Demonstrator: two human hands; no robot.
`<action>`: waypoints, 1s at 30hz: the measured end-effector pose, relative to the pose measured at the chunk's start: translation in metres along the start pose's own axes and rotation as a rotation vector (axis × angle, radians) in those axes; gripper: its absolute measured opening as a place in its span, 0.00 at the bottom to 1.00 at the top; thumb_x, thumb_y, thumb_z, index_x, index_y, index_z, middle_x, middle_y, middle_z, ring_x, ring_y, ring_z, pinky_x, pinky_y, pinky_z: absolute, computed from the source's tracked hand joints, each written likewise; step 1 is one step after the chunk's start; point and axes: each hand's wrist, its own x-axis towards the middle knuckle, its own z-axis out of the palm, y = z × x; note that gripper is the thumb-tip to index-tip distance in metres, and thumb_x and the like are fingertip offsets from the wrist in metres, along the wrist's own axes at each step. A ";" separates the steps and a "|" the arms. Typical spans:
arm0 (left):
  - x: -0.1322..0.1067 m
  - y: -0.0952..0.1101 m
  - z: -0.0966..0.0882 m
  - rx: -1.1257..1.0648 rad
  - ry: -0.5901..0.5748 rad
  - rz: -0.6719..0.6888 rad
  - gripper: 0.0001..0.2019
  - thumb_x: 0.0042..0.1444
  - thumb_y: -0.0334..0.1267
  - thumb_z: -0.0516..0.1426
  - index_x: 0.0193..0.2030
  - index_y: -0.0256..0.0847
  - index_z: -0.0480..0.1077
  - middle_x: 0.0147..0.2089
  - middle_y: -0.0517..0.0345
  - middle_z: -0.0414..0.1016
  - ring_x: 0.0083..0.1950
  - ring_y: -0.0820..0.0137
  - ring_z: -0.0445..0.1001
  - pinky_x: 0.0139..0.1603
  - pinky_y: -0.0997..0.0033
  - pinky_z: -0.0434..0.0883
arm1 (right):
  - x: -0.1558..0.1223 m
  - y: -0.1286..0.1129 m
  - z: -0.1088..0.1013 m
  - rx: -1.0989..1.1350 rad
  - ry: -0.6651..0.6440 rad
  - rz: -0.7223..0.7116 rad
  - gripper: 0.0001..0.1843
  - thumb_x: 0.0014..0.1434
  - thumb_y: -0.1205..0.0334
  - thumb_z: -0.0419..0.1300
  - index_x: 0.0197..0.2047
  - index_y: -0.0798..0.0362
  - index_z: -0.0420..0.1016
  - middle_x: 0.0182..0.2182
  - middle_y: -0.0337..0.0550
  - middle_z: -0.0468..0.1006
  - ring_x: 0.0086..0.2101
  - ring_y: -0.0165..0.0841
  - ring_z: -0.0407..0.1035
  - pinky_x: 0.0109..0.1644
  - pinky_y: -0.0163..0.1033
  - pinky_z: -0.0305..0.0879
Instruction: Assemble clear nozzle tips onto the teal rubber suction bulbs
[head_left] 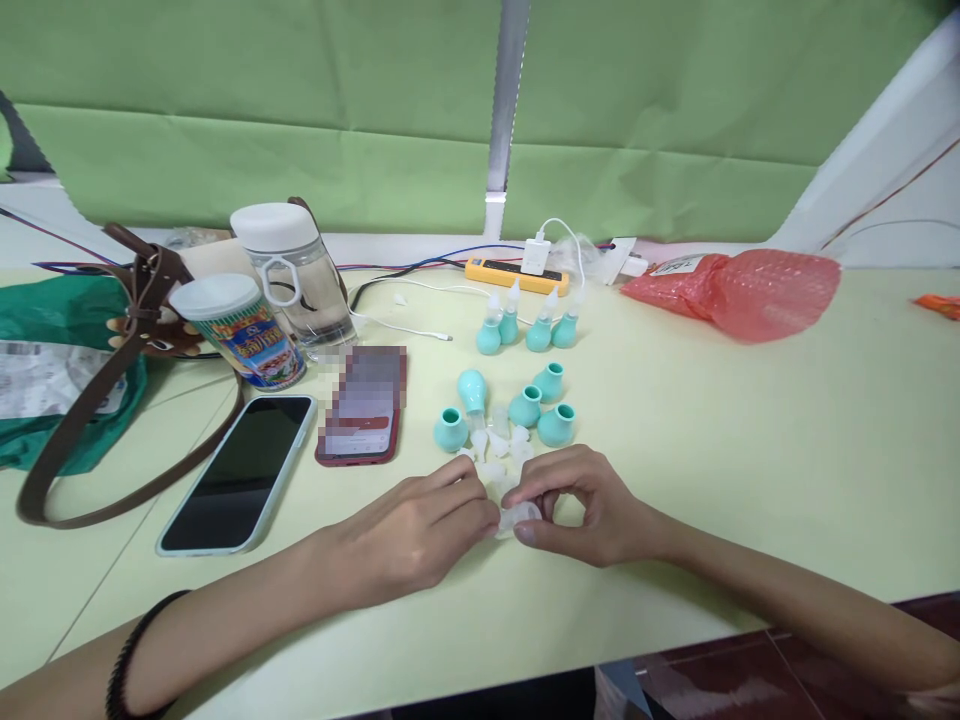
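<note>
My left hand point(416, 530) and my right hand point(589, 505) meet low on the pale table point(750, 450), both pinched on one small clear plastic piece point(517, 517). Just beyond my fingers lies a loose heap of several clear plastic tips point(499, 450). Around the heap stand several teal rubber bulbs point(525, 405), open ends up. Farther back, a row of assembled teal bulbs with clear nozzles point(525, 325) stands upright.
Two phones lie left of my hands: a dark-screened one point(240, 472) and a red-cased one point(364, 405). Behind them are a printed cup point(244, 330), a clear bottle point(296, 270) and a brown-strapped bag point(112, 330). A yellow power strip point(517, 275) and pink bubble wrap point(742, 290) sit at the back.
</note>
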 end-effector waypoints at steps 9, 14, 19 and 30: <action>0.004 0.010 -0.003 -0.300 -0.051 -0.302 0.05 0.56 0.29 0.45 0.34 0.34 0.61 0.29 0.56 0.63 0.30 0.74 0.59 0.29 0.73 0.62 | 0.001 -0.003 0.000 -0.017 0.004 -0.059 0.05 0.44 0.68 0.59 0.28 0.58 0.72 0.15 0.36 0.67 0.16 0.22 0.60 0.19 0.28 0.59; 0.009 0.011 -0.009 -0.952 -0.151 -0.678 0.08 0.57 0.39 0.45 0.31 0.37 0.59 0.25 0.63 0.59 0.24 0.78 0.61 0.25 0.77 0.63 | 0.002 -0.003 -0.003 -0.036 0.033 -0.150 0.08 0.41 0.69 0.59 0.29 0.56 0.72 0.14 0.33 0.65 0.15 0.20 0.57 0.19 0.28 0.58; 0.012 0.007 -0.012 -1.308 -0.136 -0.718 0.08 0.58 0.39 0.44 0.32 0.37 0.56 0.21 0.64 0.60 0.19 0.79 0.60 0.19 0.78 0.63 | 0.000 -0.003 -0.003 -0.037 0.030 -0.181 0.09 0.39 0.71 0.57 0.29 0.55 0.71 0.15 0.33 0.65 0.14 0.20 0.56 0.18 0.28 0.56; -0.008 -0.013 0.032 0.541 0.043 0.055 0.10 0.52 0.21 0.44 0.30 0.29 0.65 0.23 0.49 0.66 0.30 0.63 0.66 0.18 0.72 0.64 | 0.018 0.009 -0.032 -0.843 0.219 -0.242 0.09 0.49 0.67 0.54 0.36 0.55 0.70 0.26 0.44 0.72 0.26 0.29 0.64 0.29 0.37 0.60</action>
